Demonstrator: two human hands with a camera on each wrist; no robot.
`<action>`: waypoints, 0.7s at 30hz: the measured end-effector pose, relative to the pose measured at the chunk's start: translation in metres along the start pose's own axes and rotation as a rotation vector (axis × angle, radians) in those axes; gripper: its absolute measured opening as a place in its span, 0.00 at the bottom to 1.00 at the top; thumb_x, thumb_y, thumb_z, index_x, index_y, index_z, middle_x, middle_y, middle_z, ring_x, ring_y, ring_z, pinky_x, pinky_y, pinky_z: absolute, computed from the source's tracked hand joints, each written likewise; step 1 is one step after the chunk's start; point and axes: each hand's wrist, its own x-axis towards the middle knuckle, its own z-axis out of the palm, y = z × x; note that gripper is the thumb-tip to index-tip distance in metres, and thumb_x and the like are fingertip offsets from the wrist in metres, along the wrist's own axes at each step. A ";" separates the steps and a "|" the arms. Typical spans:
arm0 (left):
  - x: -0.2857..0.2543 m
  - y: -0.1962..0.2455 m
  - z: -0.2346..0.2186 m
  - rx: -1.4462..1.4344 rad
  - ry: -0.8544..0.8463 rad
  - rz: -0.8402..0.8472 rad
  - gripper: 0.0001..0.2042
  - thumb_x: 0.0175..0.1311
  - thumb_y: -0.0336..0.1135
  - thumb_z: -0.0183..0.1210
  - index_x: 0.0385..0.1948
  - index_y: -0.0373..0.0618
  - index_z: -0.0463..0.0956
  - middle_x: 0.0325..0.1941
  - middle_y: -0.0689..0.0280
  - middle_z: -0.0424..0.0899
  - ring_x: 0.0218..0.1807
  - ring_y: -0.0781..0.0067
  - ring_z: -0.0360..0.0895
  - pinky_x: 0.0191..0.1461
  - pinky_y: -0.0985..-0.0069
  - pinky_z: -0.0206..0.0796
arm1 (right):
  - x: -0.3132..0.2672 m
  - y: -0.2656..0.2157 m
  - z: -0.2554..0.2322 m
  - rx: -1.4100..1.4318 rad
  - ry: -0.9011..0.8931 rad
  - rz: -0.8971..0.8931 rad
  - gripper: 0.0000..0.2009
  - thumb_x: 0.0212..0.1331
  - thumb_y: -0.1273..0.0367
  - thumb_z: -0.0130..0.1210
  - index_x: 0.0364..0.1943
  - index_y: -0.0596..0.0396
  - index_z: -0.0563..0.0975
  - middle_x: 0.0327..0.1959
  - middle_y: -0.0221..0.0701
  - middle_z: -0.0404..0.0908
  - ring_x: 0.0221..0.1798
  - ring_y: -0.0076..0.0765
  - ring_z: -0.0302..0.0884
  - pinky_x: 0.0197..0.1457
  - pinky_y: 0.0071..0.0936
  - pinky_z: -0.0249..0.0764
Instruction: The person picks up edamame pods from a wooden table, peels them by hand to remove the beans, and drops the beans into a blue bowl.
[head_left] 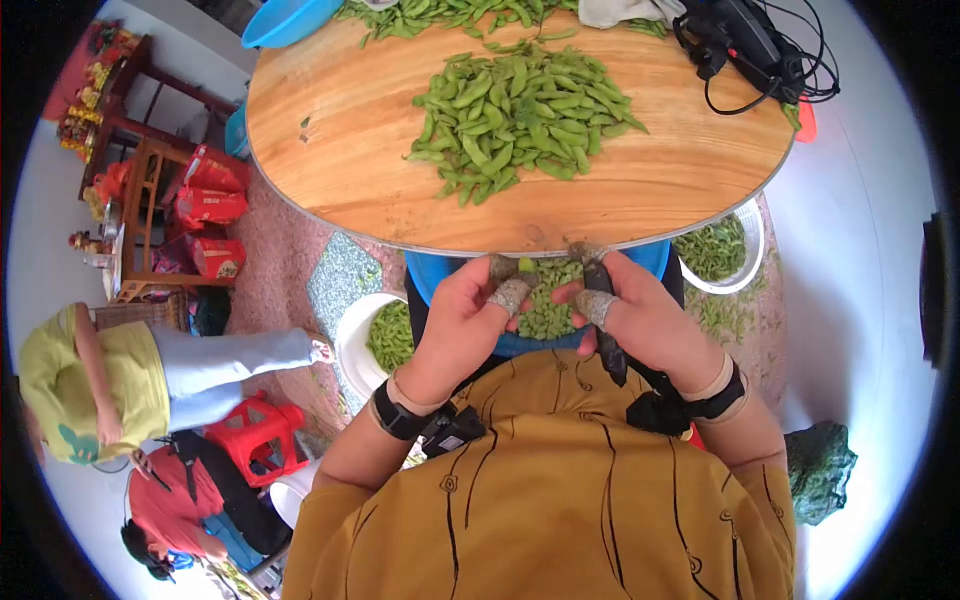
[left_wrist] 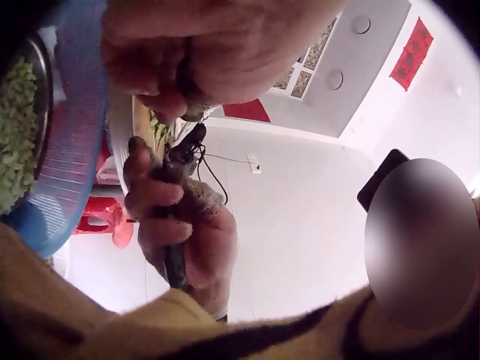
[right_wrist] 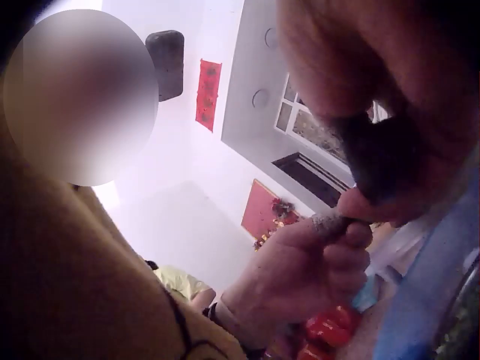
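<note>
Below the table edge, my left hand (head_left: 450,325) pinches a green soybean pod (head_left: 526,265), mostly hidden between thumb and forefinger. My right hand (head_left: 660,315) grips a slim black tool (head_left: 611,350) lengthwise, its lower end sticking out toward my lap. What kind of tool it is, I cannot tell. Grey wraps cover the thumb and forefinger tips of both hands. Shelled green beans (head_left: 548,312) lie under the hands, inside a blue tub (head_left: 422,268) on my lap. In the left wrist view, the tool (left_wrist: 174,262) runs through the right hand's curled fingers.
A heap of pods (head_left: 525,115) covers the middle of the wooden table (head_left: 340,170). More pods, a blue basin (head_left: 285,22) and a black device with cables (head_left: 745,45) are at its far side. White baskets (head_left: 350,350) flank me. Two people are at left, near a red stool (head_left: 262,440).
</note>
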 end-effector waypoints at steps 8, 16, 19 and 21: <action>0.006 -0.002 0.000 0.058 -0.074 0.009 0.06 0.64 0.26 0.51 0.40 0.40 0.74 0.28 0.70 0.77 0.24 0.85 0.68 0.28 0.86 0.61 | -0.018 0.011 0.003 0.318 -0.192 0.167 0.11 0.65 0.70 0.46 0.49 0.56 0.70 0.36 0.26 0.73 0.34 0.20 0.69 0.36 0.22 0.74; 0.012 -0.009 -0.006 0.142 -0.065 0.043 0.07 0.64 0.25 0.52 0.41 0.40 0.76 0.27 0.71 0.78 0.24 0.86 0.67 0.28 0.87 0.61 | -0.024 0.042 -0.014 0.260 -0.425 0.362 0.11 0.68 0.70 0.44 0.51 0.57 0.68 0.42 0.28 0.75 0.44 0.24 0.74 0.48 0.24 0.76; 0.012 -0.005 -0.006 0.106 -0.063 0.004 0.17 0.52 0.16 0.43 0.44 0.36 0.74 0.33 0.70 0.78 0.31 0.85 0.70 0.33 0.86 0.63 | -0.020 0.039 -0.013 0.395 -0.304 0.315 0.11 0.68 0.70 0.43 0.52 0.57 0.68 0.40 0.29 0.75 0.41 0.24 0.76 0.42 0.23 0.78; 0.011 -0.002 -0.005 0.101 -0.067 -0.020 0.16 0.54 0.17 0.44 0.44 0.37 0.74 0.32 0.71 0.77 0.31 0.85 0.69 0.33 0.86 0.62 | -0.014 0.028 -0.013 0.304 -0.271 0.234 0.12 0.68 0.70 0.42 0.52 0.57 0.68 0.38 0.29 0.75 0.38 0.24 0.77 0.39 0.23 0.78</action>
